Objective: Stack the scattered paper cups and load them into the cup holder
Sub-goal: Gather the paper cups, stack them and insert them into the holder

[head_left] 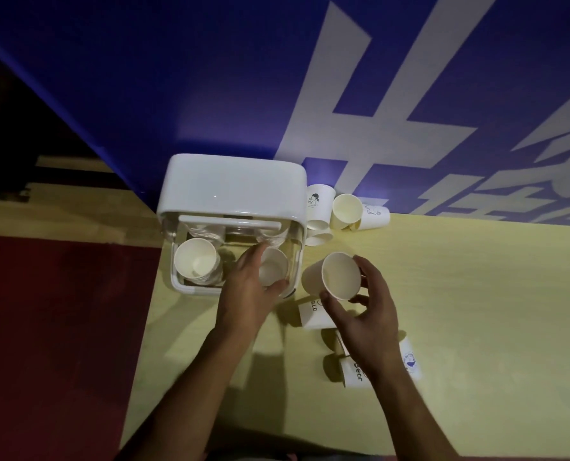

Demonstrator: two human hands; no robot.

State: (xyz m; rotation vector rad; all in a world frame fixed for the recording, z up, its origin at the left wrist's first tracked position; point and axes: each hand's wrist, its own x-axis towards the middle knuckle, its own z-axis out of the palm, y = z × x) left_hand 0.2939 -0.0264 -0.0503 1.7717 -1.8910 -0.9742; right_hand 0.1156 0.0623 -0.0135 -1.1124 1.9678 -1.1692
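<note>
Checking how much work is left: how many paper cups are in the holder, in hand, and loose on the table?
In the cup holder: 2, left cup, perhaps a stack, and right cup gripped by the left hand
In the right hand: 1 held cup
Loose back cups beside the holder: 4
Loose near cups by the right wrist: 3 showing
Total: 10 showing

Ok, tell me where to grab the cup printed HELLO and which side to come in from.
Take the HELLO cup across its side wall from above, thumb on one flank, fingers on the other. It lies on its side on the table, curved wall up; the right hand, holding another cup, hides one end.
</note>
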